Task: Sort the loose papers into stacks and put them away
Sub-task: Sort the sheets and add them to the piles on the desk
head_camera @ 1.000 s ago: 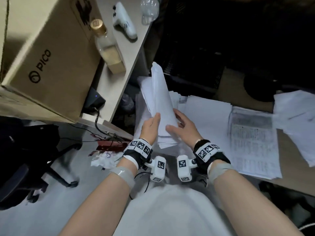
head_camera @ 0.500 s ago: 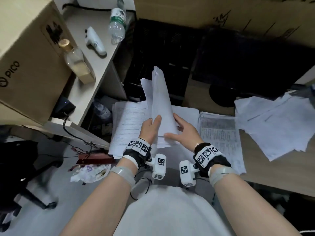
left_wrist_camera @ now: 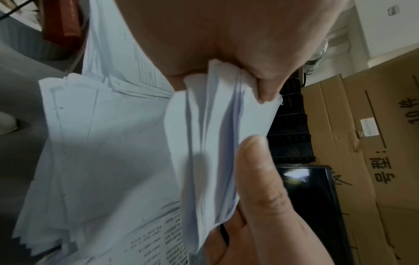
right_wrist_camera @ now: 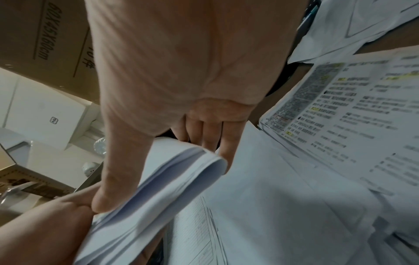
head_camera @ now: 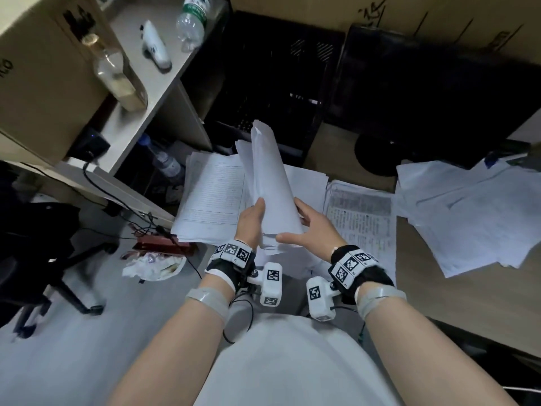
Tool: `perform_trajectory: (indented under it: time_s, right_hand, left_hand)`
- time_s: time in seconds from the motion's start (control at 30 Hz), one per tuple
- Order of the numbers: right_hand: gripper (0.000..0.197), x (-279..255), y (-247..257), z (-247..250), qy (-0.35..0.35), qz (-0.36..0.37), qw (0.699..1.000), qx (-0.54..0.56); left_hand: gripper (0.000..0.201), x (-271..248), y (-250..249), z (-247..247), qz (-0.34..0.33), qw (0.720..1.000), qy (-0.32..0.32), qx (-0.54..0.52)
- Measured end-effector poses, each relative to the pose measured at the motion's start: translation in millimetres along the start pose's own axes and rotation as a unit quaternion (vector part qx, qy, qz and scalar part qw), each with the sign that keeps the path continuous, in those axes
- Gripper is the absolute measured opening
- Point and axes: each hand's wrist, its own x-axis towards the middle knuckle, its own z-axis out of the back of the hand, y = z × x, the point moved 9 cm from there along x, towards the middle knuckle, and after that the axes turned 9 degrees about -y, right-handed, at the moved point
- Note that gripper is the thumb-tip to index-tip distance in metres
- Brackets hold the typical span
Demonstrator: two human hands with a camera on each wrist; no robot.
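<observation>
Your left hand [head_camera: 251, 221] grips the lower edge of a sheaf of white papers [head_camera: 270, 186], thumb on the near face and fingers curled behind; the left wrist view shows a fingertip [left_wrist_camera: 267, 89] pinching the fanned sheet edges. Your right hand [head_camera: 314, 230] holds the same sheaf from the other side, thumb [right_wrist_camera: 120, 172] lying along its bottom edge and fingers [right_wrist_camera: 211, 132] wrapped behind the bowed pages. The sheaf stands nearly upright between both hands, bent into a curve, raised above the desk [head_camera: 439, 288].

Under it lies a flat stack with a ruled form [head_camera: 213, 197] on top, overhanging the desk's left edge. Just right of your hands lies a printed page [head_camera: 363, 218] with dense text and yellow highlights. Farther right, a loose spread of white sheets [head_camera: 468, 212] lies fanned across the desk.

On the shelf to the left stand a cardboard box [head_camera: 44, 83], a glass bottle [head_camera: 117, 77], a white controller [head_camera: 156, 48] and a plastic water bottle [head_camera: 191, 22]. Crumpled wrappers [head_camera: 152, 266] lie on the floor.
</observation>
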Motion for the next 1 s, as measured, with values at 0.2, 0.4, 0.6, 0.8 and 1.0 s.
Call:
perform_trajectory:
  time_s: [0.2, 0.4, 0.6, 0.8, 1.0]
  right_hand:
    - [0.109, 2.7, 1.2, 4.3, 0.016, 0.010, 0.999, -0.033]
    - [0.066, 7.8, 1.3, 8.2, -0.040, -0.019, 0.999, 0.021]
    - [0.020, 14.5, -41.1, 58.7, -0.273, -0.105, 0.955, 0.045]
    - [0.016, 17.2, -92.8, 24.9, -0.255, -0.234, 0.932, 0.110]
    - [0.063, 24.9, -100.0, -24.6, -0.194, -0.266, 0.942, 0.061]
  left_hand:
    - [0.035, -9.4, -0.3, -0.7, 0.029, 0.998, -0.017, -0.055]
    - [0.025, -6.0, -7.2, 9.8, -0.017, 0.999, -0.030, 0.017]
    - [0.044, 12.3, -6.1, 33.3, -0.062, 0.992, -0.060, 0.095]
    - [0.039, 42.6, 4.8, 60.0, -0.046, 0.990, -0.068, 0.111]
    - [0.023, 62.5, 28.0, 54.6, 0.011, 0.991, 0.061, 0.116]
